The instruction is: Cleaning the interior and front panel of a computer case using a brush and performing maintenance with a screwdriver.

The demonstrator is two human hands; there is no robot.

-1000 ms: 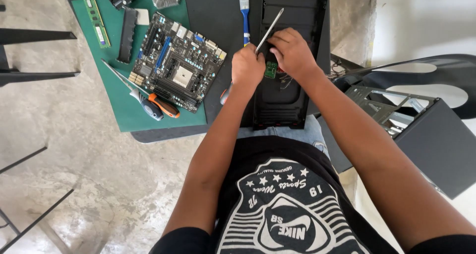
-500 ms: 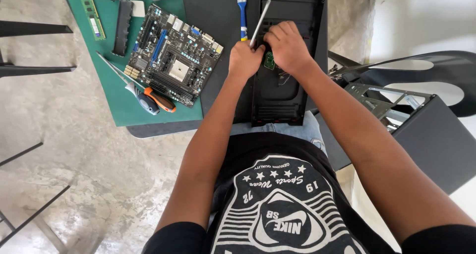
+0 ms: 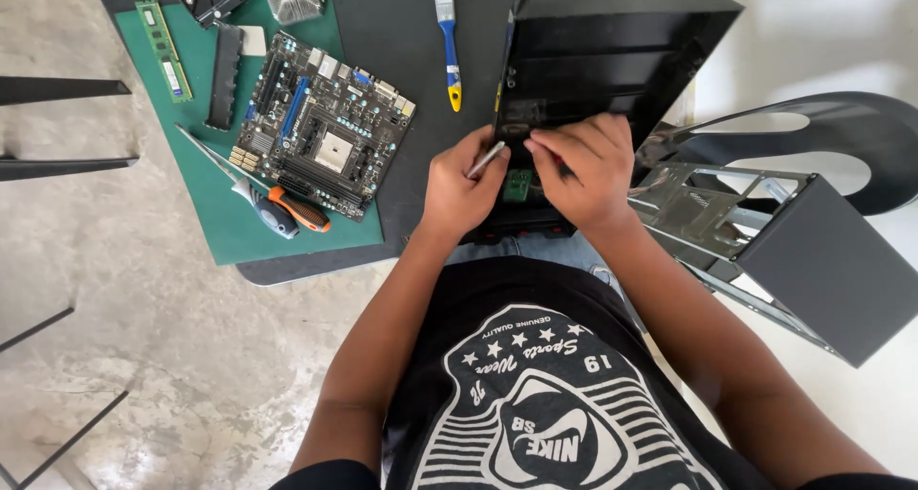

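Hands work a small green board on black panel.

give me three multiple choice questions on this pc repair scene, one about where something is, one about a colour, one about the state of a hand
1. Where does the motherboard lie?
A. on the green mat
B. on the black chair
C. inside the black panel

2. What colour is the handle of the paintbrush?
A. all red
B. blue with a yellow end
C. white

3. What is the left hand doing?
A. resting flat and empty on the mat
B. gripping a slim metal tool
C. holding the paintbrush

Answers:
1. A: the board sits on the green mat, beside the screwdrivers.
2. B: the handle is blue and ends in yellow.
3. B: its fingers are closed round a slim metal tool, next to the right hand at the black panel.
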